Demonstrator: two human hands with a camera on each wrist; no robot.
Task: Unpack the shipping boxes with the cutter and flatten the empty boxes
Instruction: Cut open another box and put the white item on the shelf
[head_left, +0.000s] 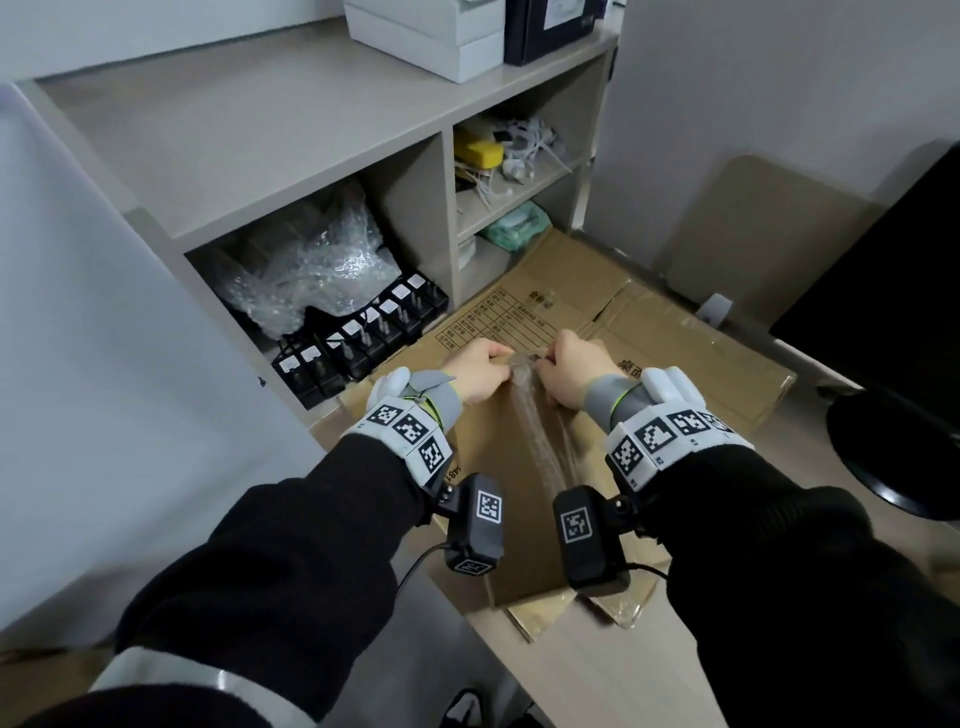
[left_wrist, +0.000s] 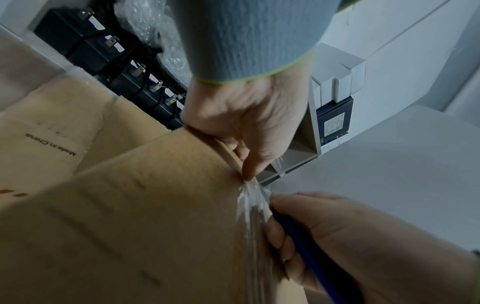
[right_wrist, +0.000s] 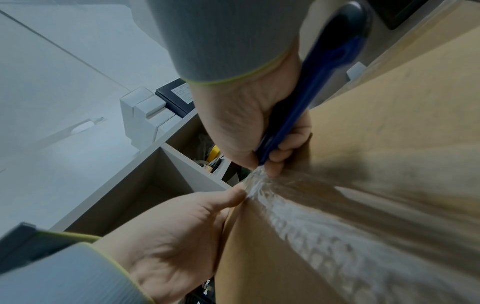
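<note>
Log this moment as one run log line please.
phase: cutting tape | left hand: grips cardboard box edge | right hand: holds blue cutter at clear tape seam | box: still sealed

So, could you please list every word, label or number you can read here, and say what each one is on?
"Made in China": flattened cardboard beside the box.
"合格证": table-printed cardboard; the table cells are too small to read.
"桌面", partly hidden: cardboard panel.
"481", apparently, handwritten: the box's left edge.
Dark carton's label: too small to read.
Cutter: no lettering visible.
</note>
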